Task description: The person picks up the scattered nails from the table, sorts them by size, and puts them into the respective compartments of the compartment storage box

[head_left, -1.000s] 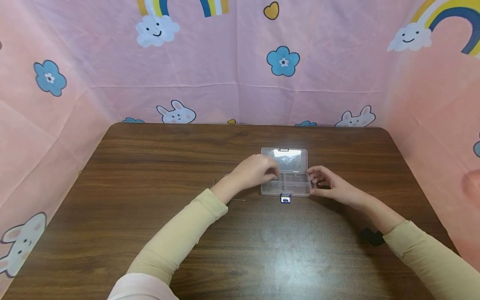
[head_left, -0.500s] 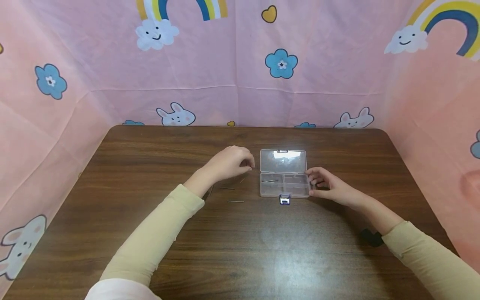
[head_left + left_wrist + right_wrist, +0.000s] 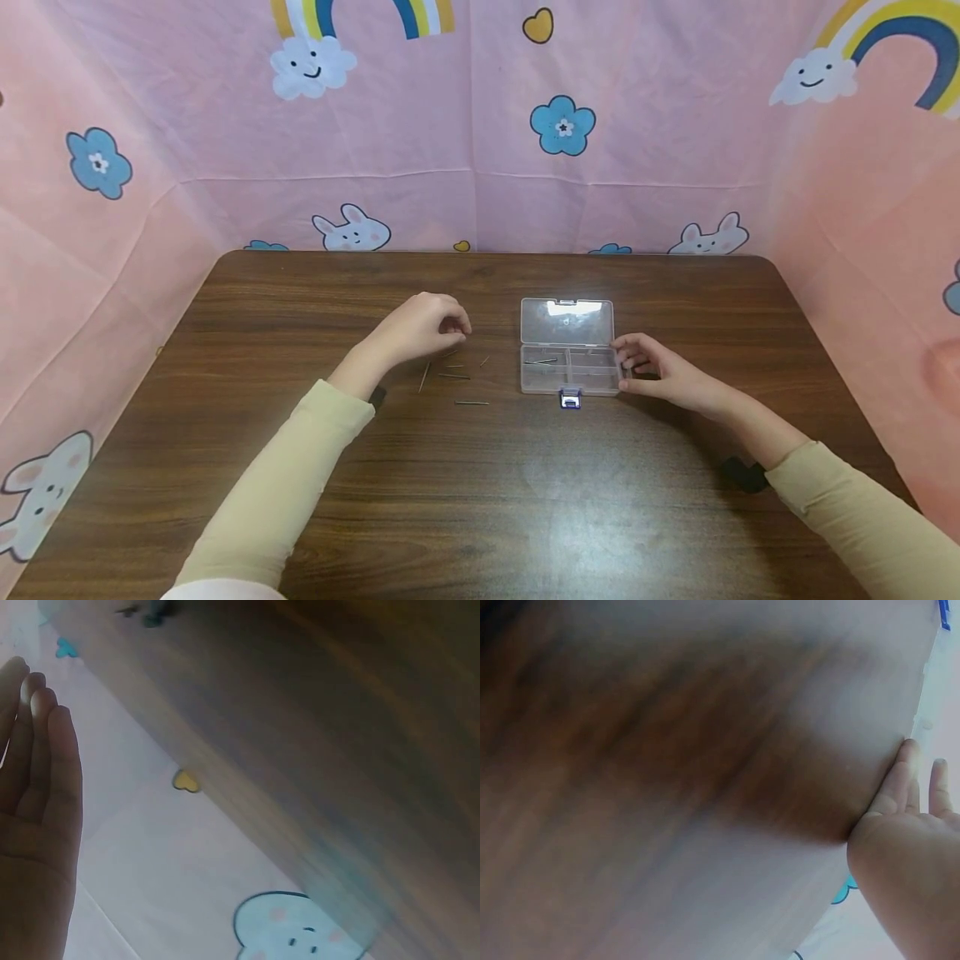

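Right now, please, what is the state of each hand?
Left hand: open and relaxed, nothing visibly held.
Right hand: open, fingers touching the right end of the clear box.

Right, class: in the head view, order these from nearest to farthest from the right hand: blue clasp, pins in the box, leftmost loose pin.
1. Blue clasp: at the front edge of the box.
2. Pins: in the box's left half.
3. Leftmost loose pin: on the table, left of the box.
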The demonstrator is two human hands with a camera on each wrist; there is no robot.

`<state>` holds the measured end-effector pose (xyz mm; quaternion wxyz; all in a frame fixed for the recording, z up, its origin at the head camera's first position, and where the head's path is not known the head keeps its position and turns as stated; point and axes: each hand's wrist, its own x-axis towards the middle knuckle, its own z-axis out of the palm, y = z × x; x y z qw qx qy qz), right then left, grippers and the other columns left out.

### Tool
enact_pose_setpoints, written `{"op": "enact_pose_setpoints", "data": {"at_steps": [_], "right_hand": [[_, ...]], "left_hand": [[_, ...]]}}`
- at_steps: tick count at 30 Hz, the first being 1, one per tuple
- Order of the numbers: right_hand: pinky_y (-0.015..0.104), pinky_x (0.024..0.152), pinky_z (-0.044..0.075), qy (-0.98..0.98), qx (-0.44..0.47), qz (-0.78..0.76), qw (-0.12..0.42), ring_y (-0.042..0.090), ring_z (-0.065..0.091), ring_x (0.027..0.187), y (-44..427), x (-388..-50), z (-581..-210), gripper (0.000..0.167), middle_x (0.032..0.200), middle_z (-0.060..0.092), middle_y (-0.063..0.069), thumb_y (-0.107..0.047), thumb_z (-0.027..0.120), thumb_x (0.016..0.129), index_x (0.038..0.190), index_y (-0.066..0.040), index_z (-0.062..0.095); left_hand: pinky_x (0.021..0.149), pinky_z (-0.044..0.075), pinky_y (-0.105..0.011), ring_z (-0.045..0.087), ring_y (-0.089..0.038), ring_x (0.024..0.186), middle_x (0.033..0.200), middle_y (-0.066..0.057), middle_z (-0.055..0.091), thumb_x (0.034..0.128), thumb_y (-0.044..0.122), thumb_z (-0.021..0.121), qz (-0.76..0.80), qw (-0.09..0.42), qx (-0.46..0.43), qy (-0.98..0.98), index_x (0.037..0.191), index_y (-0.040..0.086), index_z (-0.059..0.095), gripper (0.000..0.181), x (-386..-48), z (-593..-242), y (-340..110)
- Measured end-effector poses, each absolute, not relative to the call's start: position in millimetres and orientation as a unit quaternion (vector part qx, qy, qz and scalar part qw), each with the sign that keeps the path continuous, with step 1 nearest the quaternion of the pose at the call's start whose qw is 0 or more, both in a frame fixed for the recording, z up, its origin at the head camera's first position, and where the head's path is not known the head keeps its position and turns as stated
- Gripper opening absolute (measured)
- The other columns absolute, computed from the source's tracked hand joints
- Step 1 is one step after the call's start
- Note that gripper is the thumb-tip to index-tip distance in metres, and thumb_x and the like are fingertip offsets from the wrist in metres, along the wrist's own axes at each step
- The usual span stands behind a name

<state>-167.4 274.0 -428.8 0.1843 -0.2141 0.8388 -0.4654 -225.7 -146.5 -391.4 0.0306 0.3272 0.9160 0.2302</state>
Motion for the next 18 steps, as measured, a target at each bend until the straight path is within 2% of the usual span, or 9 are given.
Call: {"op": "enact_pose_setpoints", "data": {"at_steps": [18], "right_hand": [[0.014,0.101,0.045,0.84,-0.214,-0.465,0.179,0.018,0.054,0.116,270.8,-165.3,-425.8,0.054,0.132,0.055,0.02,-0.005,0.071,0.1,0.147,0.003,0.045]], "left_hand": [[0.081,0.06,-0.034,0.07,-0.013,0.086,0.098,-0.002,0.077,0.0924,0.005,0.08,0.233,0.072,0.317,0.917,0.097,0.012,0.08,0.008,-216.1,-412.0,-185.8]]}}
